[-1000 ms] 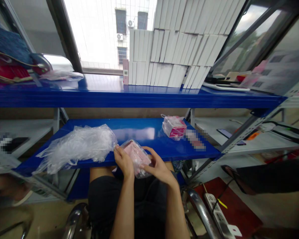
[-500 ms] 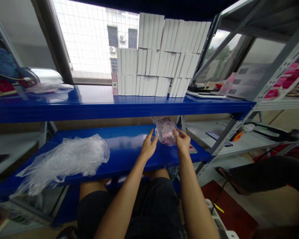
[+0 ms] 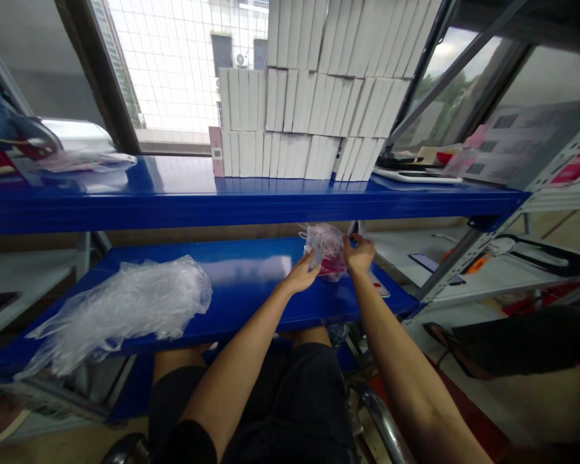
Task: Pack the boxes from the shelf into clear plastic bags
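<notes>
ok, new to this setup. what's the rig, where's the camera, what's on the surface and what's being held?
There's no machine: these are a person's bare hands. One camera, worn on the head, looks forward and down, so the arms reach away from you.

The lower blue shelf serves as the work surface. A heap of clear plastic lies at its left. Towards the right sits a pink bundle wrapped in clear plastic, and a flat item pokes out by the right forearm. White boxes are stacked on the upper shelf.

The left hand is at the bundle's near left side, the right hand at its right edge. Whether either grips it firmly, I can't tell.
</notes>
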Motion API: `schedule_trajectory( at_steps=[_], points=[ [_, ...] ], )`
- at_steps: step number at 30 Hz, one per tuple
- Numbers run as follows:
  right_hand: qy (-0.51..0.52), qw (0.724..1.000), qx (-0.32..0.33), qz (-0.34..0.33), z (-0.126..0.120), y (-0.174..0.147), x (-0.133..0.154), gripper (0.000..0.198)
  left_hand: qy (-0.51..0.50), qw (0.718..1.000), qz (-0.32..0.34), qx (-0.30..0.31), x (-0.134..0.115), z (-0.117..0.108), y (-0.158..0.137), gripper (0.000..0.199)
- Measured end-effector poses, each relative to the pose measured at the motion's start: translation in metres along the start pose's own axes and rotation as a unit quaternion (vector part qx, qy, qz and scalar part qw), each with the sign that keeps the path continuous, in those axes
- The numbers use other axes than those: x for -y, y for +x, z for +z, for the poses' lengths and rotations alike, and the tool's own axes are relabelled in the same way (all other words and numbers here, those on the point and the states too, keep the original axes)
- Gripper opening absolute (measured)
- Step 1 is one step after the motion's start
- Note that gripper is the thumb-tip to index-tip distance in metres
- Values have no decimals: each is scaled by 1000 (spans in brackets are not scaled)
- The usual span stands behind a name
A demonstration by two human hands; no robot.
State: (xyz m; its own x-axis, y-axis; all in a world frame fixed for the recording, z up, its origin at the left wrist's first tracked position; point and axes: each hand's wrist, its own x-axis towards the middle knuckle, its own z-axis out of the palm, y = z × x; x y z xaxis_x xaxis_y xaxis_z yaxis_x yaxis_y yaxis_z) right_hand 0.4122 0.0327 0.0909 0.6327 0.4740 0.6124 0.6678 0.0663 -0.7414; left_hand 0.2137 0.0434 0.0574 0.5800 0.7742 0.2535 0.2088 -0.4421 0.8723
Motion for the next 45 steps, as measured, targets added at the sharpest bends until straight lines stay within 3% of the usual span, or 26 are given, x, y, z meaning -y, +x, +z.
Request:
schedule_trajectory(
  at_steps=[2, 4, 7, 10, 13, 16, 18, 21, 24, 27, 32, 35, 38, 41, 45],
  points=[
    [-18, 997, -61, -36, -6, -7, 13, 40, 14, 1000, 7, -15, 6, -8, -12, 70],
    [-22, 993, -77, -82, -6, -18, 31, 36, 44, 999, 12, -30, 10, -21, -29, 62],
    [20, 985, -7, -172, 4, -45, 64, 28, 83, 995, 15, -50, 9, -47, -63, 44],
    [92, 959, 137, -231, 26, -82, 104, 26, 92, 991, 12, -97, 3, -82, -108, 35],
    [151, 901, 322, -249, 50, -124, 142, 28, 93, 975, -5, -199, -2, -123, -158, 28],
    [188, 810, 483, -275, 76, -167, 171, 26, 110, 942, -44, -313, -1, -168, -206, 23],
    [183, 760, 548, -298, 92, -194, 185, 21, 137, 918, -75, -364, 3, -197, -232, 22],
    [103, 725, 592, -336, 113, -227, 198, 28, 189, 903, -134, -361, 12, -231, -263, 21],
    [42, 724, 594, -347, 128, -245, 204, 11, 239, 905, -175, -304, 19, -251, -282, 21],
    [59, 738, 582, -336, 137, -248, 209, 7, 309, 896, -149, -284, 21, -256, -291, 24],
    [151, 771, 552, -277, 137, -234, 214, 20, 470, 830, -86, -290, 12, -250, -286, 31],
    [238, 771, 540, -239, 126, -220, 214, 24, 501, 831, -64, -234, 6, -247, -270, 37],
    [244, 757, 539, -277, 106, -203, 213, 28, 516, 839, -42, -169, 1, -243, -250, 39],
    [236, 758, 535, -289, 82, -190, 212, 26, 541, 826, -23, -159, -4, -235, -229, 34],
    [219, 810, 476, -264, 55, -181, 210, 21, 591, 796, -19, -132, -12, -223, -206, 31]
  ],
)
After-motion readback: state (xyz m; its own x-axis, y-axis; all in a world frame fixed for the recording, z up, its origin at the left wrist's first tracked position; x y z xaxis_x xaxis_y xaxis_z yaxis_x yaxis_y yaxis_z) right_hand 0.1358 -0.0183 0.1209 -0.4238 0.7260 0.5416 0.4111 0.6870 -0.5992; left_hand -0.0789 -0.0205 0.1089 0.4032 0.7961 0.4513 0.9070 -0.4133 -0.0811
